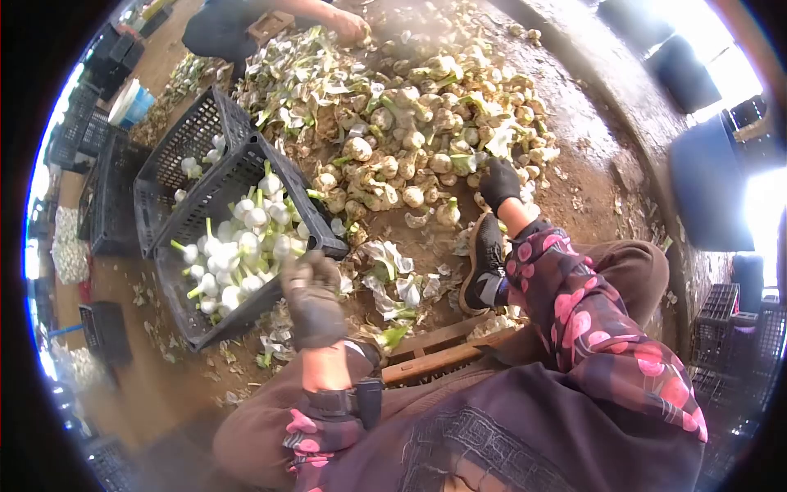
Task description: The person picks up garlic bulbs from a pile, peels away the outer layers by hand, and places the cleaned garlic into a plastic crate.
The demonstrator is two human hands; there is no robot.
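My right hand (498, 184), in a dark glove, reaches to the near right edge of a heap of unpeeled garlic-like bulbs (413, 197). Its fingers curl down among the bulbs and leaves, and what they hold is hidden. Beside the near rim of a black plastic crate (197, 334) is my left hand (314, 299), also gloved. Motion smears its fingers, and I cannot make out anything in them. Peeled white bulbs (238, 254) with short green stems lie in that crate. Loose skins and leaves (389, 271) are strewn between my hands.
Another black crate (176, 139) with a few white bulbs adjoins the first. At the top, a co-worker's hand (351, 27) touches the heap. A wooden frame (438, 359) lies near my legs. A blue-and-white bucket (131, 104) and stacked crates stand left; a blue barrel (707, 184) stands right.
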